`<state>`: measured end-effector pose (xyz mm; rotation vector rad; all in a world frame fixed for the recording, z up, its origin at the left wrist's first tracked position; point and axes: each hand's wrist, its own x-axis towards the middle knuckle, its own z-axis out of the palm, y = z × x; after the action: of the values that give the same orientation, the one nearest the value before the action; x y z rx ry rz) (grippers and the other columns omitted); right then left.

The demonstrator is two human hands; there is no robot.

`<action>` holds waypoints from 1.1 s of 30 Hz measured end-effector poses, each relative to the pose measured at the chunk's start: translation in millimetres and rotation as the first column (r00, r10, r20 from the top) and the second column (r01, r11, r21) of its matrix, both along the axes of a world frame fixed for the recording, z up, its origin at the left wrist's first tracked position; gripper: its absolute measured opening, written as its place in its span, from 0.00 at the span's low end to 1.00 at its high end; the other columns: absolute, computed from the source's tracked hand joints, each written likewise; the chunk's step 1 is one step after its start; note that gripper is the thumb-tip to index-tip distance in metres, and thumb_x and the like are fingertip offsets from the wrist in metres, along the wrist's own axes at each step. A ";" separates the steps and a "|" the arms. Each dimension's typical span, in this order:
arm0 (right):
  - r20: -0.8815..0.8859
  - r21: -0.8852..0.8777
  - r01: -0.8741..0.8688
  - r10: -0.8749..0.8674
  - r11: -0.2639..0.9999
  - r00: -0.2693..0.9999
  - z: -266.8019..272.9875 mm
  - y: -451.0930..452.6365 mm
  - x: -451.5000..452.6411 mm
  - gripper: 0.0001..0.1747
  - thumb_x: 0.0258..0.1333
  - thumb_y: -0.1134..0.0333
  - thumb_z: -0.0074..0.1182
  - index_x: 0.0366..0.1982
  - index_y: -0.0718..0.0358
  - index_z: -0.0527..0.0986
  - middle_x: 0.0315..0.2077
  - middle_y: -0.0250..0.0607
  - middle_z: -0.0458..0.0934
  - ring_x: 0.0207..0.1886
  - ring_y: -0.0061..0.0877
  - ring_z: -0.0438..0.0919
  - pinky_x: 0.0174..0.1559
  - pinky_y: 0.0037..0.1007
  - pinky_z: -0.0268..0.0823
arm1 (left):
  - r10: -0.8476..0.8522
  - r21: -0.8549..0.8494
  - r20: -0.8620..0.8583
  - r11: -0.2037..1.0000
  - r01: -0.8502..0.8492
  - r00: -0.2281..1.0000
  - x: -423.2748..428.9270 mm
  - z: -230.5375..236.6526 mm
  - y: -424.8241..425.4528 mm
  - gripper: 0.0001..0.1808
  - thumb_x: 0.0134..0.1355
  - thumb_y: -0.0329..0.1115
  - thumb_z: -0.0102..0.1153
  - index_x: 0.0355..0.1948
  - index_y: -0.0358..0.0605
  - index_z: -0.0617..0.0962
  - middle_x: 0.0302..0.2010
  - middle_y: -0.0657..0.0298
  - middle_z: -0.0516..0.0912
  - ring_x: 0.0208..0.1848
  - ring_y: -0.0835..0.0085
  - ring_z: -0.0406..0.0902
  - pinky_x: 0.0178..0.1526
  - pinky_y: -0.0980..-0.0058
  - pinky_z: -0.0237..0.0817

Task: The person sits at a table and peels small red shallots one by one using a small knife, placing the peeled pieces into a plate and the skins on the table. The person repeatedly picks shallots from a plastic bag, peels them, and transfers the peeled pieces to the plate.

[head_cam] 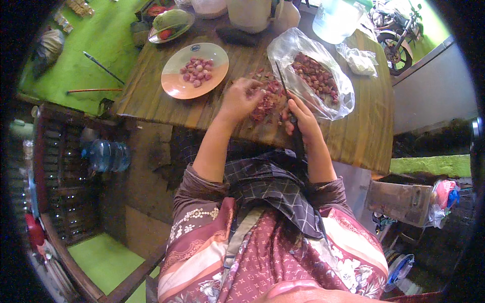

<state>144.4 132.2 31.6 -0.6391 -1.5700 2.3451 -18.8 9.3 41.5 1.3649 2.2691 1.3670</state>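
Observation:
My right hand (303,115) grips a knife, its dark narrow blade (281,77) pointing up and away over the table. My left hand (242,99) is bent over a heap of reddish shallot skins (265,108), fingers curled; whether anything is between them I cannot tell. Left of that hand, a cream and orange plate (172,85) holds several peeled pink shallots (197,71). Close beyond my right hand lies an open clear plastic bag (343,108) with many unpeeled shallots (314,77) inside.
The wooden table (363,140) also bears a small dish (153,38) with a green vegetable and something red, a tied plastic bag of white contents (360,62), and several containers (250,15) at the back. A motorcycle (398,41) stands beyond the right side.

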 end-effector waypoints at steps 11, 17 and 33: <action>-0.020 -0.053 0.067 -0.068 0.996 0.998 4.5 7.6 10.2 0.26 0.62 0.57 0.42 0.60 0.55 0.57 0.22 0.35 0.68 0.13 0.18 0.63 0.16 0.22 0.59 | 0.083 0.049 -0.198 0.996 -0.075 0.977 -18.7 -26.3 22.9 0.10 0.50 0.27 0.52 0.34 0.44 0.80 0.34 0.54 0.78 0.41 0.55 0.73 0.47 0.64 0.63; 0.009 -0.047 0.024 -0.023 0.999 1.000 -3.2 7.7 5.5 0.26 0.61 0.57 0.42 0.59 0.57 0.59 0.23 0.33 0.69 0.14 0.17 0.64 0.16 0.20 0.59 | 0.175 0.198 -0.426 0.975 -0.098 0.888 -21.5 -17.1 25.1 0.10 0.49 0.27 0.54 0.34 0.44 0.80 0.32 0.57 0.78 0.39 0.57 0.73 0.44 0.65 0.63; 0.063 0.022 -0.090 0.088 0.996 0.994 -23.2 6.9 2.3 0.31 0.60 0.56 0.44 0.62 0.54 0.52 0.22 0.34 0.69 0.15 0.17 0.65 0.17 0.20 0.60 | -0.301 -0.369 -0.469 0.921 0.125 0.830 19.2 20.1 154.1 0.10 0.49 0.32 0.54 0.34 0.44 0.78 0.37 0.53 0.79 0.42 0.56 0.75 0.46 0.62 0.67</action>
<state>146.7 139.0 8.4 -0.6551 -1.6852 2.3863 0.4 163.4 61.6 1.9670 2.3899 0.5505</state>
